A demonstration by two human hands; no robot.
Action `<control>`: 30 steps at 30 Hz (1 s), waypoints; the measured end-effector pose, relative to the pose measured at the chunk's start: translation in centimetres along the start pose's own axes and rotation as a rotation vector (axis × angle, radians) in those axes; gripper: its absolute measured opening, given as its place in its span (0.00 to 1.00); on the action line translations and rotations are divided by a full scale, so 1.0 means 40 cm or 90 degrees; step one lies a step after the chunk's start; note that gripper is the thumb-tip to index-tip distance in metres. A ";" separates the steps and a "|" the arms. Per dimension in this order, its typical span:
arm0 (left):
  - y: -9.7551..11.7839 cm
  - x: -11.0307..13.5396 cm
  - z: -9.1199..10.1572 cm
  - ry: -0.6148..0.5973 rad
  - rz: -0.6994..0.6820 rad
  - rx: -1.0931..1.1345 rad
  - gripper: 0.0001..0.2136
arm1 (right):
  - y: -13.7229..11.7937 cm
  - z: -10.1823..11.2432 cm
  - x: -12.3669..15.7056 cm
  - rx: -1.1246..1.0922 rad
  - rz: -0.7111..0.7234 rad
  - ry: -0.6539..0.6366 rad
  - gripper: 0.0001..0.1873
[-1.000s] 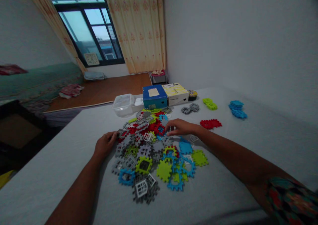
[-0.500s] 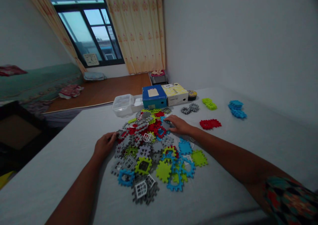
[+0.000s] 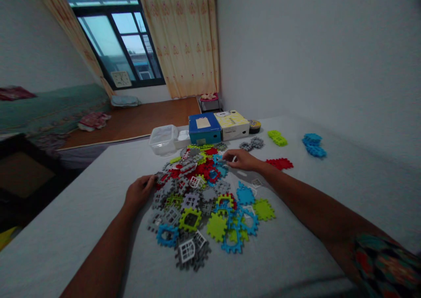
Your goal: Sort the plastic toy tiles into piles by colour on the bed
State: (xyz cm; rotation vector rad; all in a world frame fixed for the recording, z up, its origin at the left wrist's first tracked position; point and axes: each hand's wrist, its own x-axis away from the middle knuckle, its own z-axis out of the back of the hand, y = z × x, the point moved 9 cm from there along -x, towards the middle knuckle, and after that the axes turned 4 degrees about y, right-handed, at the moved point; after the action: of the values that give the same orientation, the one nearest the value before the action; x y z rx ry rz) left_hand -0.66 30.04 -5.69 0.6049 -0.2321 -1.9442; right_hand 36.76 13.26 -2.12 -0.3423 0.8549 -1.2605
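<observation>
Grey cloth (image 3: 75,201) spreads beneath your left hand (image 3: 140,190), whose curled fingers touch the heap's left edge, probably to steady it; whether they grip a piece, I cannot tell. Between your hands lies that heap of plastic pieces (image 3: 209,194), loosely overlapping, their toothed rims likely to catch on one another. At its right edge your right hand (image 3: 241,159) has thumb and fingertips close together, a narrow pose that suits thin pieces; whether one is pinched there isn't clear. Beyond and right of that hand sit grey gears (image 3: 257,143), lime squares (image 3: 277,138), red squares (image 3: 281,163) and blue squares (image 3: 314,145), apparently grouped by colour so they don't mix with the heap.

Farther off than both hands, a clear box (image 3: 161,148), blue box (image 3: 204,131), yellow-and-white box (image 3: 232,125) and round tin (image 3: 255,127) stand in a row, hemming in the heap's far side. Your right forearm (image 3: 297,197) partly hides the red squares.
</observation>
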 end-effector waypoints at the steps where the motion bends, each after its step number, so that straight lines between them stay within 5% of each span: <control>1: 0.000 0.000 0.001 0.003 0.000 0.003 0.25 | -0.015 -0.019 0.005 -0.021 0.013 -0.059 0.11; 4: -0.001 0.000 0.003 0.007 0.005 0.008 0.24 | -0.045 -0.061 0.014 -0.048 0.024 -0.134 0.14; 7: 0.000 0.001 0.003 0.004 0.007 0.002 0.25 | -0.066 -0.074 0.007 0.030 0.059 -0.045 0.14; 13: 0.002 -0.002 0.007 0.004 0.002 -0.012 0.25 | -0.082 -0.154 0.015 0.216 0.101 -0.057 0.37; 17: -0.006 -0.008 0.002 -0.002 0.004 -0.026 0.25 | -0.095 -0.155 0.013 0.243 0.088 -0.036 0.30; 23: -0.009 -0.008 0.003 -0.001 0.007 -0.025 0.26 | -0.102 -0.060 -0.009 0.112 0.056 0.069 0.08; 27: -0.002 -0.008 0.006 -0.004 0.001 -0.023 0.26 | -0.037 0.074 -0.019 0.015 -0.033 0.133 0.10; 30: 0.001 -0.009 0.007 -0.003 0.000 -0.030 0.25 | 0.035 0.179 -0.015 -0.015 -0.096 0.100 0.13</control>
State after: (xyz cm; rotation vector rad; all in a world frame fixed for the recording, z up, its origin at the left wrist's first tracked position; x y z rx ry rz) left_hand -0.65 30.30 -5.31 0.5696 -0.1886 -1.9451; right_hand 42.86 12.67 1.87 -0.3345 0.9934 -1.4329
